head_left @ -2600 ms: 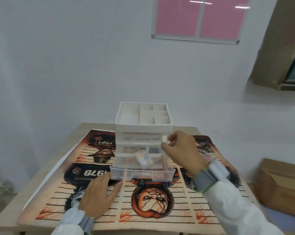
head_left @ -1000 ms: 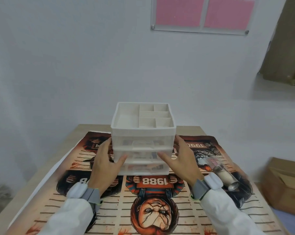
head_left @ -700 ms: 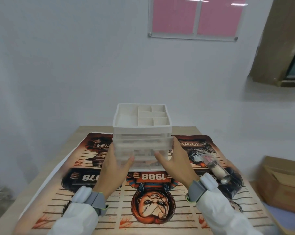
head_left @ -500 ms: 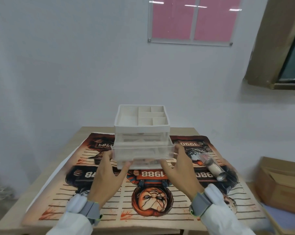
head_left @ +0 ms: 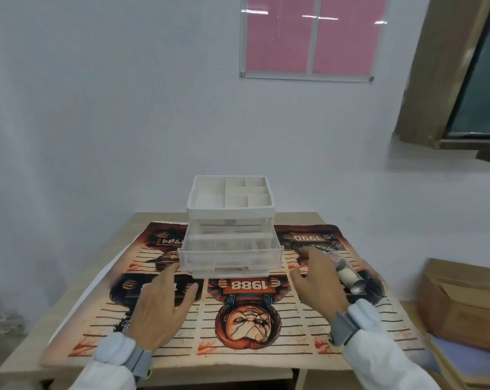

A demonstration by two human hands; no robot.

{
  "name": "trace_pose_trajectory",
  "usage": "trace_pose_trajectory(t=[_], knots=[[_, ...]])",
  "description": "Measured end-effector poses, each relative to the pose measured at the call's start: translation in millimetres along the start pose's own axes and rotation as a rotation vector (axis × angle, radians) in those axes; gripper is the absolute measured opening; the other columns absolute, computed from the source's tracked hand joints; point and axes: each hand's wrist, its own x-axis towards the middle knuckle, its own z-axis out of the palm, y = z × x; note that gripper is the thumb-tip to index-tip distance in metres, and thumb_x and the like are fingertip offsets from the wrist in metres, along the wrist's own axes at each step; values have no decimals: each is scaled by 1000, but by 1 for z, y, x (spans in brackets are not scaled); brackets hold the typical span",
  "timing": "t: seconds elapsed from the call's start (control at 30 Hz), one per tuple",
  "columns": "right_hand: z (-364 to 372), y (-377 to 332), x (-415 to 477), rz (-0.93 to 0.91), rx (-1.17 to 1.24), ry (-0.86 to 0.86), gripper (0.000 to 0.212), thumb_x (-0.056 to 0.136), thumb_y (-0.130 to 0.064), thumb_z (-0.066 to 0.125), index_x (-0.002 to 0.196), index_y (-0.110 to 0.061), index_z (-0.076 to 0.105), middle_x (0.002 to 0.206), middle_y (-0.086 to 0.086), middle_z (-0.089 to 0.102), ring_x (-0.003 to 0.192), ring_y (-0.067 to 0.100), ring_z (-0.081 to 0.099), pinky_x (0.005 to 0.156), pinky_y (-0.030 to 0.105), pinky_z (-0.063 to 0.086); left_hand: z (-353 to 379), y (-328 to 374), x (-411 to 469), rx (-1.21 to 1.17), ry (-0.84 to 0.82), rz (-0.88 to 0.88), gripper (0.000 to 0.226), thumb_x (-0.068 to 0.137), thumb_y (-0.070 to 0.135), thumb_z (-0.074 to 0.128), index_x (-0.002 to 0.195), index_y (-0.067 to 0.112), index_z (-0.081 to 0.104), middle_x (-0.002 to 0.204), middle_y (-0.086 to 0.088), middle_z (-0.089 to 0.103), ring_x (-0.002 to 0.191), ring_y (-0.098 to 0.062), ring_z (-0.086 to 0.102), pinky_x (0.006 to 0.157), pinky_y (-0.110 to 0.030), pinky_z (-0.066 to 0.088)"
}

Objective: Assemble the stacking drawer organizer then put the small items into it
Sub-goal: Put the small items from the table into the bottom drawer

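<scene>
From my remote seat I see the desk [head_left: 153,218] under a horror-print mat [head_left: 266,342]. The white stacking organizer [head_left: 230,213] stands at its far middle with its clear middle drawer [head_left: 230,257] pulled forward. Both hands are open and hold nothing: the left hand [head_left: 162,308] hovers by the drawer's front-left corner, and the right hand [head_left: 319,282] reaches toward a clear tube [head_left: 349,278] lying right of the organizer. Best, I judge, to steady the frame and lay the tube in lengthwise. Mat placards read 1988, 1990 and 1984.
</scene>
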Motion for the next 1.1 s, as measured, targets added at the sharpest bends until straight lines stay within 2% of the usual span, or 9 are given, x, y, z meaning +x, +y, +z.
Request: trace_pose_trajectory(t=[0.13,0.27,0.37,0.43,0.57,0.7,0.8,0.97,1.1], knots=[[-9,45,35,240,-387,21,34,90,-24,60,120,-9,60,114,11,65,100,26,63,83,35,57,31,-27,-4,208,-249,-72,80,97,67,33,160,19,19,167,-4,27,151,-18,31,122,-39,27],[-1,81,55,356,-645,-77,44,91,-31,60,131,-14,56,129,12,64,115,30,64,94,39,57,41,-38,-3,265,-361,-119,78,99,68,20,162,23,14,171,3,8,157,-14,8,127,-38,6],[0,91,59,338,-714,-87,44,93,-32,58,134,-18,58,125,10,65,110,27,66,82,34,58,46,-45,-3,272,-348,-117,79,97,70,16,162,25,16,171,5,9,157,-12,8,126,-37,4],[-11,70,53,353,-545,-50,40,97,-31,55,130,-9,55,119,16,64,101,28,66,78,33,56,47,-47,-4,270,-347,-110,80,96,71,15,162,26,17,171,6,10,156,-11,9,126,-37,4],[-46,-9,45,267,255,165,49,96,-35,61,124,-2,39,94,10,68,72,15,65,53,28,50,49,-47,-3,269,-343,-117,80,95,71,13,162,26,17,171,7,10,156,-10,9,126,-37,3],[-80,-93,33,-10,434,43,42,94,-28,67,118,-13,37,94,0,64,60,1,71,48,13,54,49,-49,-3,265,-346,-118,80,96,72,13,162,27,16,171,8,9,156,-10,9,125,-36,3],[-65,-128,38,-97,229,-86,47,92,-31,68,121,-11,38,94,-2,60,67,3,62,43,12,42,49,-48,-3,252,-339,-118,80,95,72,13,162,28,16,171,9,9,156,-10,10,126,-36,3],[-13,-133,51,-99,-320,-173,52,88,-35,64,128,-7,44,99,4,60,86,22,64,70,31,55,48,-48,-5,237,-339,-118,80,96,72,13,162,28,16,171,9,9,156,-9,9,125,-35,2],[-3,-133,54,-167,-546,-207,33,91,-29,66,115,-9,57,104,4,60,93,23,66,76,30,55,48,-49,-6,221,-327,-116,80,95,73,13,162,28,16,170,10,9,155,-9,9,125,-35,1]])
